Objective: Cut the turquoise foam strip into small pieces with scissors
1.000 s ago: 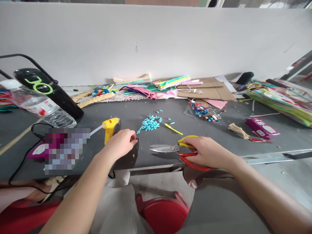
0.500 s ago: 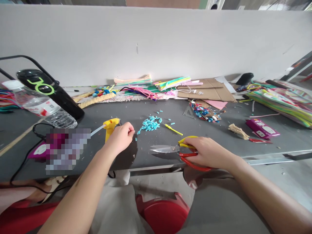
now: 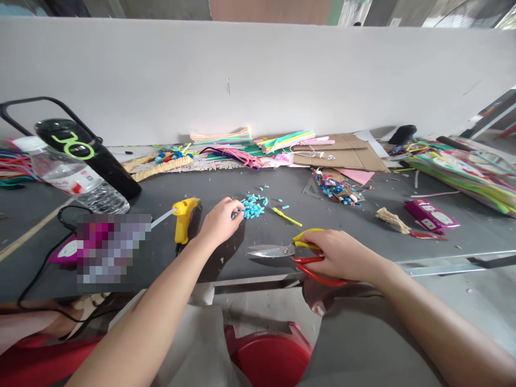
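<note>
My right hand (image 3: pixel 342 251) grips a pair of scissors (image 3: pixel 272 251) with one yellow and one red handle. Its blades lie almost together and point left over the table. At the left edge of a pile of small light-blue cut pieces (image 3: pixel 255 207) is my left hand (image 3: pixel 222 219), its fingertips pinched together. Whatever is between those fingers is hidden. A short yellow twisted stem (image 3: pixel 287 216) lies between the pile and the scissors. To the left of my left hand a yellow glue gun (image 3: pixel 183 221) with a clear glue stick rests on the table.
A clear water bottle (image 3: pixel 74 180) and a black flask (image 3: pixel 108 169) stand at the left. Bundles of pipe cleaners (image 3: pixel 286 141) and cardboard (image 3: pixel 342 150) line the back. Scraps (image 3: pixel 338 189), a beige crumpled piece (image 3: pixel 392 219) and a purple packet (image 3: pixel 431 216) lie at the right.
My left hand has moved right, from beside the glue gun to the blue pile. The scissors' blades have come closer together, with my right hand nearly in place.
</note>
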`<state>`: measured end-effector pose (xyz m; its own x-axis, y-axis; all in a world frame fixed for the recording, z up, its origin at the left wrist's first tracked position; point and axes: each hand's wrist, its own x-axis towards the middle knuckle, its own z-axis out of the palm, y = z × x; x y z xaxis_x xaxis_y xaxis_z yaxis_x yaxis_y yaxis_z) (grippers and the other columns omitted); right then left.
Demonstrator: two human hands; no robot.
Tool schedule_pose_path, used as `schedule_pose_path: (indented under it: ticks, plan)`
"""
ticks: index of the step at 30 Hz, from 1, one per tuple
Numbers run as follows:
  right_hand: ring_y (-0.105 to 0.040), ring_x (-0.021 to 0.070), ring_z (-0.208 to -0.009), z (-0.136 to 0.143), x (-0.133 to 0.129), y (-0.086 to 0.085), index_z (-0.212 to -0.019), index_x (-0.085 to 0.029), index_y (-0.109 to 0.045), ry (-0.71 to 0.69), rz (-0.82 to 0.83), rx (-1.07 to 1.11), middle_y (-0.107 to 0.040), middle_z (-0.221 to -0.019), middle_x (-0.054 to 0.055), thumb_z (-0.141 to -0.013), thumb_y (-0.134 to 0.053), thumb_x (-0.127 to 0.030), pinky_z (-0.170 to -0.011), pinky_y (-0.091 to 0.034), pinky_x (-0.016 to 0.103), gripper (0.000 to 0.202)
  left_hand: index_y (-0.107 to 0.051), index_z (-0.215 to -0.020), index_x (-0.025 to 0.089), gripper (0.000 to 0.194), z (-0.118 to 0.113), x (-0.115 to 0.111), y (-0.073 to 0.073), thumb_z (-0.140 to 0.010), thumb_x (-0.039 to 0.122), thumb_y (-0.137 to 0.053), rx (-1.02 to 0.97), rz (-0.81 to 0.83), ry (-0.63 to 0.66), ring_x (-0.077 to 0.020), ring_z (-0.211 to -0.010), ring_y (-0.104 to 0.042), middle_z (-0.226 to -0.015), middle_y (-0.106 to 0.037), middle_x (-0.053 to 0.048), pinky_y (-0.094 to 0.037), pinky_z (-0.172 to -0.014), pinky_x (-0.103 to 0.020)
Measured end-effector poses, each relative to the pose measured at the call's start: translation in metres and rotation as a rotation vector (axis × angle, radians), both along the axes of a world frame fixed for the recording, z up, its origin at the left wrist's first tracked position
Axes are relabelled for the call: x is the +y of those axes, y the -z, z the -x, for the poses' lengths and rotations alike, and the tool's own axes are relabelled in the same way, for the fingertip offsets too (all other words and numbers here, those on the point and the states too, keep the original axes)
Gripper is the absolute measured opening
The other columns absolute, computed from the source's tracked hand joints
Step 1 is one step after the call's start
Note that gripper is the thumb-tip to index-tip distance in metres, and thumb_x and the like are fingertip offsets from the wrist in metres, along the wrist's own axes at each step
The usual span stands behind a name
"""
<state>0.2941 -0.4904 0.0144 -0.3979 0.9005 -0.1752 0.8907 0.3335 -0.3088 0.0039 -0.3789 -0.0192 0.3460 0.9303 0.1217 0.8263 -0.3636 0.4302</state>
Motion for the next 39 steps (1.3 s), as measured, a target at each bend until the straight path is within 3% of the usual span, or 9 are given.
schedule_pose_path:
  ticks: [9, 16, 27, 32, 39]
  plan:
    - [-0.07, 0.0262, -0.091, -0.001, 0.0, 0.001, -0.118, -0.028, -0.067, -0.011, 0.015, -0.011, -0.075, -0.113, 0.003, -0.089, -0.055, -0.037, -0.068, -0.041, 0.031, 0.033, -0.07, -0.107, 0.026, 0.021, -0.003, 0.006, 0.016, -0.091, 0.028, -0.056, 0.026, 0.005, 0.028, -0.0197, -0.088, -0.065, -0.108, -0.062, -0.004, -0.046, -0.072, -0.03]
    - [-0.07, 0.0255, -0.09, -0.001, 0.0, 0.001, -0.117, -0.029, -0.068, -0.005, 0.014, -0.011, -0.075, -0.112, 0.002, -0.089, -0.057, -0.038, -0.068, -0.04, 0.031, 0.032, -0.07, -0.096, 0.026, 0.015, -0.002, 0.007, 0.015, -0.089, 0.029, -0.058, 0.011, -0.01, 0.031, -0.0188, -0.085, -0.064, -0.103, -0.062, -0.003, -0.046, -0.073, -0.03]
    - [-0.07, 0.0257, -0.092, -0.003, -0.001, 0.003, -0.118, -0.03, -0.067, -0.014, 0.025, -0.01, -0.075, -0.112, 0.001, -0.089, -0.058, -0.038, -0.069, -0.04, 0.031, 0.032, -0.074, -0.089, 0.025, 0.021, -0.003, 0.007, 0.015, -0.091, 0.028, -0.054, -0.06, -0.058, 0.026, -0.0183, -0.084, -0.064, -0.103, -0.067, -0.003, -0.043, -0.068, -0.029]
    - [-0.069, 0.0252, -0.088, -0.004, 0.0, 0.003, -0.118, -0.03, -0.067, -0.009, 0.032, -0.018, -0.075, -0.108, 0.001, -0.088, -0.058, -0.04, -0.067, -0.039, 0.031, 0.032, -0.074, -0.091, 0.024, 0.019, -0.003, 0.007, 0.012, -0.09, 0.027, -0.054, -0.112, -0.071, 0.009, -0.0182, -0.085, -0.066, -0.107, -0.07, -0.004, -0.047, -0.074, -0.029]
    - [-0.069, 0.0245, -0.085, -0.004, -0.001, 0.001, -0.112, -0.029, -0.068, -0.006, 0.03, -0.025, -0.075, -0.104, 0.001, -0.088, -0.058, -0.039, -0.066, -0.038, 0.031, 0.028, -0.071, -0.093, 0.026, 0.018, -0.003, 0.005, 0.011, -0.09, 0.025, -0.054, -0.157, -0.034, -0.015, -0.0203, -0.08, -0.071, -0.089, -0.077, -0.002, -0.05, -0.076, -0.029]
